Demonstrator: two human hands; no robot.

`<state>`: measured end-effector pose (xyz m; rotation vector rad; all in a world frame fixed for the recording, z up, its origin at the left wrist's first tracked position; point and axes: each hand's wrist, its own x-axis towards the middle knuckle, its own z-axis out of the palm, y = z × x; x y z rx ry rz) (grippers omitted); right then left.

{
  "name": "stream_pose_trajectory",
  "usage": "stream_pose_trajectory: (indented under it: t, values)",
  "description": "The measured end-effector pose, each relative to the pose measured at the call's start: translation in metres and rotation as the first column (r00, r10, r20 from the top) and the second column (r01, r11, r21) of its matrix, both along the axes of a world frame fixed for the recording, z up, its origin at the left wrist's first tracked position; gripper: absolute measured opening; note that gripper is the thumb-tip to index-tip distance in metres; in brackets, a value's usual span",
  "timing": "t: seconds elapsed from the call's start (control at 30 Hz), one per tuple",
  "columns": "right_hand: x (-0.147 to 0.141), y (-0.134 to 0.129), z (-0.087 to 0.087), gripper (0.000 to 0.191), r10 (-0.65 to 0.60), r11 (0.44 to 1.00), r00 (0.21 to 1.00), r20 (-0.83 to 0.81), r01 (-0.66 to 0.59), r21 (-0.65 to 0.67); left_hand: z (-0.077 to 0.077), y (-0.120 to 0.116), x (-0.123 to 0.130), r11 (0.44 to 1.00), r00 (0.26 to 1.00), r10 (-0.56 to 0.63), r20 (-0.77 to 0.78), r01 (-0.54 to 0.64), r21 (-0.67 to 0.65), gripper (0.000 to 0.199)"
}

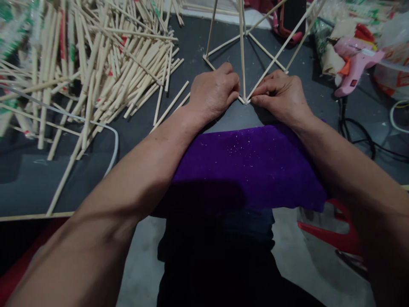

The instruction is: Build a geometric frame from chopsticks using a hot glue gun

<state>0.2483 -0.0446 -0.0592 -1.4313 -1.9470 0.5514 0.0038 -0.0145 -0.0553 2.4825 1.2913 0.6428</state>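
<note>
An open frame of wooden chopsticks [242, 55] stands on the dark table, with sticks joined at its corners and others rising past the top edge of the view. My left hand [214, 90] is closed on the base stick just left of the near corner [246, 101]. On the other side of that corner, my right hand [283, 96] pinches a base stick between thumb and fingers. The fingers partly hide both base sticks. Below my hands, a purple cloth [255, 157] with pale specks hangs over the table's front edge.
Many loose chopsticks [143, 76] and wrapped ones are heaped on the left, with a white cord [114, 138] across them. A pink glue gun [354, 62] lies at the right near a black cable [367, 143]. A phone in a red case [290, 19] lies behind the frame.
</note>
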Motion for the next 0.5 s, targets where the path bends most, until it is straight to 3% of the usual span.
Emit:
stream_pose_trajectory:
  t: [0.23, 0.5]
  values:
    - [-0.0033, -0.0011, 0.0033, 0.006, -0.023, 1.000, 0.999, 0.045, 0.024, -0.016, 0.0088, -0.0052, 0.0049, 0.998, 0.999, 0.036, -0.028, -0.037, -0.049, 0.016]
    - [-0.0080, -0.0045, 0.0050, 0.011, -0.051, 0.999, 0.997, 0.064, 0.051, -0.003, 0.0074, -0.0048, 0.0058, 0.998, 1.000, 0.029, -0.011, -0.029, -0.053, 0.015]
